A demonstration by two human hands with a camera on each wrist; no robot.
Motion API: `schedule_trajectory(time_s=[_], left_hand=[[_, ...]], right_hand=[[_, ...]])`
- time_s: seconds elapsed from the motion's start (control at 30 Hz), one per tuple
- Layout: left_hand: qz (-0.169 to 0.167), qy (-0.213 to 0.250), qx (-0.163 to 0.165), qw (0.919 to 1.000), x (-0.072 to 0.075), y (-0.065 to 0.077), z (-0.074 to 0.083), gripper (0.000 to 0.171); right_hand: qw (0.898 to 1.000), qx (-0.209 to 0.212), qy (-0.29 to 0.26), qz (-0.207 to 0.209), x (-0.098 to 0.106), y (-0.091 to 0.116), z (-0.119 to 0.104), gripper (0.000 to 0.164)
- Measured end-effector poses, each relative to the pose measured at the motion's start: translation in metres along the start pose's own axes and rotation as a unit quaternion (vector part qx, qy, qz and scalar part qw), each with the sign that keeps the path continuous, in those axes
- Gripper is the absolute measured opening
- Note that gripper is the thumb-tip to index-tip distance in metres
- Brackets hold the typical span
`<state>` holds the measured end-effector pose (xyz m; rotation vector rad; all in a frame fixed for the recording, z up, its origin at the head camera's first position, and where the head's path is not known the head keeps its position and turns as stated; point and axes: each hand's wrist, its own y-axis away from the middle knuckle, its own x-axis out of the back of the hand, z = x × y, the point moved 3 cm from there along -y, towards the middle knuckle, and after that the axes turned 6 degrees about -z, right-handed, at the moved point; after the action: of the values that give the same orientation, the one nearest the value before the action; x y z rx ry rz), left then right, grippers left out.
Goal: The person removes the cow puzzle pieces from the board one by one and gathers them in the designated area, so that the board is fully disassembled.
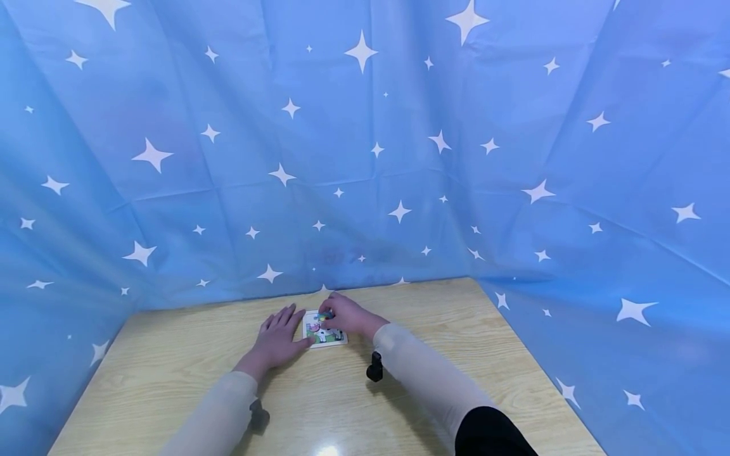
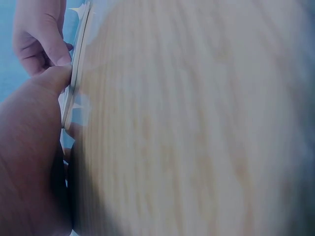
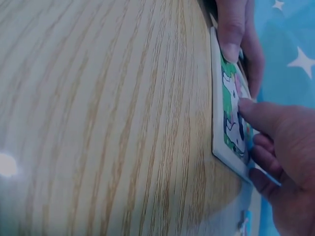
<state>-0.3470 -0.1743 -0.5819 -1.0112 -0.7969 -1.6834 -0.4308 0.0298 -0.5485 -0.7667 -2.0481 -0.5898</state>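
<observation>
A small white-framed jigsaw puzzle [image 1: 336,335] with a cartoon cow on green lies flat on the table, between both hands. My left hand [image 1: 277,337] rests palm down at its left side, fingers spread. The left thumb [image 3: 230,51] presses on the puzzle's near left corner. My right hand [image 1: 350,316] reaches over from the right and pinches a small blue-green puzzle piece [image 1: 326,315] at the upper part of the picture. In the right wrist view, the right thumb [image 3: 256,113] touches the picture and its other fingers curl beside the far edge. The piece is mostly hidden there.
The wood-grain table [image 1: 319,399] extends toward me and to both sides. A blue cloth with white stars [image 1: 365,158] hangs behind and around it. In the right wrist view a small blue item [image 3: 245,222] lies past the puzzle. Wrist cameras [image 1: 374,367] hang under the sleeves.
</observation>
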Motion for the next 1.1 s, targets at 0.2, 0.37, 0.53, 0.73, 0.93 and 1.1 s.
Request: schedule_trajectory(time_s=[0.2, 0.37, 0.53, 0.73, 0.93, 1.1], left_hand=[[0.002, -0.001, -0.005, 1.0000, -0.001, -0.002, -0.004, 0.089], [0.018, 0.005, -0.022, 0.9996, -0.006, -0.004, -0.010, 0.093], [0.014, 0.002, -0.014, 0.9998, -0.003, -0.002, -0.005, 0.089], [0.006, -0.003, -0.001, 1.0000, 0.000, -0.001, 0.000, 0.088], [0.009, -0.012, -0.006, 0.9999, -0.007, -0.006, -0.009, 0.092], [0.010, -0.012, -0.010, 0.9998, -0.010, -0.010, -0.015, 0.096]], right_hand=[[1.000, -0.006, 0.008, -0.004, 0.000, -0.001, -0.002, 0.029], [1.000, -0.014, 0.003, -0.011, 0.001, -0.001, -0.004, 0.030], [1.000, -0.023, -0.004, -0.017, 0.003, -0.001, -0.005, 0.029], [1.000, -0.026, -0.004, -0.014, 0.004, -0.002, -0.005, 0.029], [1.000, -0.018, -0.006, -0.009, 0.002, -0.005, -0.002, 0.030], [1.000, -0.016, -0.011, -0.004, 0.002, -0.005, -0.002, 0.035]])
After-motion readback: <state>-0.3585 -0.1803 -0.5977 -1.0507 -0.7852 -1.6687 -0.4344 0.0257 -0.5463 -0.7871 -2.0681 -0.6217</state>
